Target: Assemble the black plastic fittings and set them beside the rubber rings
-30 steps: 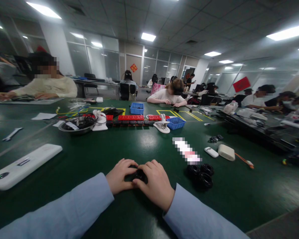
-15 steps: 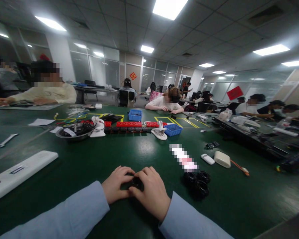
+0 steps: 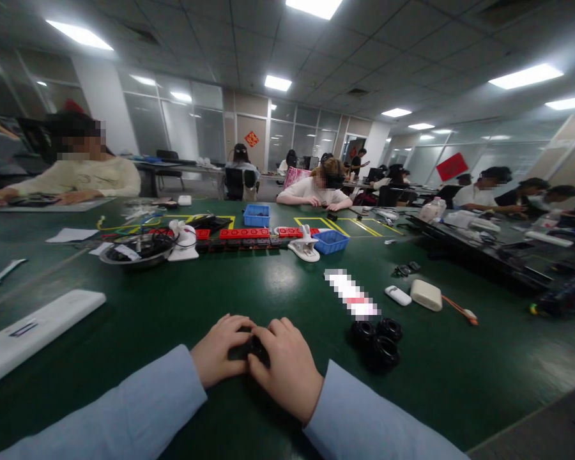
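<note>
My left hand and my right hand meet low on the green table, fingers curled around a small black round part. Most of that part is hidden; a dark patch shows between the thumbs and forefingers. The right hand covers its right side, and the left fingers and thumb close on it from the left. Right of my hands, several similar black ring-shaped parts sit in a cluster with open centres.
A long white device and a wrench lie at the left. Farther back are a metal bowl, red blocks, a white clamp and blue bins. A beige case lies right. Co-workers sit around.
The camera view has shifted slightly. Both hands stay together around the black part, and its ring-like opening shows less now than before.
</note>
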The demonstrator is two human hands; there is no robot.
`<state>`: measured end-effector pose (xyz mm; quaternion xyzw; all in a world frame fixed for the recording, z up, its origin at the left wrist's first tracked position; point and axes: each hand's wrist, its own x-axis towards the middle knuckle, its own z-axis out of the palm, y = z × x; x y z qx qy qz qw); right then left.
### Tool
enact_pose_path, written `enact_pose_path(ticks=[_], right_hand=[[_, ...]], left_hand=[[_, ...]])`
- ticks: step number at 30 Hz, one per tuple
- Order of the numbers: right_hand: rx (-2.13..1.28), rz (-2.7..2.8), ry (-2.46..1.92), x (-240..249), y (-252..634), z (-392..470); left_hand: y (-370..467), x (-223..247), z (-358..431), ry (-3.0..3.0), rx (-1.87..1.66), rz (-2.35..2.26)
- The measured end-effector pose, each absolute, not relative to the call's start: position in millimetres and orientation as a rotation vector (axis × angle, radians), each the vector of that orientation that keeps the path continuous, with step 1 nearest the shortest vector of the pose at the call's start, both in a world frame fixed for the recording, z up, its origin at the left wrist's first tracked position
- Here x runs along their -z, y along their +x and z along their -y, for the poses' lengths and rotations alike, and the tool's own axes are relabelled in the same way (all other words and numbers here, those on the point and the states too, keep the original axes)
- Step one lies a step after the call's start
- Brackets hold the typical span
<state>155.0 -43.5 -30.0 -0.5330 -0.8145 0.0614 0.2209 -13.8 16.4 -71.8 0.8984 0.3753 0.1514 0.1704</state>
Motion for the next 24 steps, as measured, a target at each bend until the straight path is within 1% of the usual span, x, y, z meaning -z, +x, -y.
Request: enact_pose_path(ticks=[8, 15, 21, 24], right_hand=[[-0.234, 2.292, -1.319, 39, 160, 38], [-0.417, 2.205, -1.201, 44, 161, 35], [-0.445, 2.137, -1.175, 60, 156, 32], [-0.446, 2.087, -1.234, 62, 152, 30]], left_hand=[[-16, 76, -18, 2.526, -0.422, -1.065], [-16, 81, -18, 2.533, -0.455, -1.110], [-16, 88, -19, 2.559, -0.468, -1.129], [-15, 94, -18, 2.544, -0.470, -1.165]])
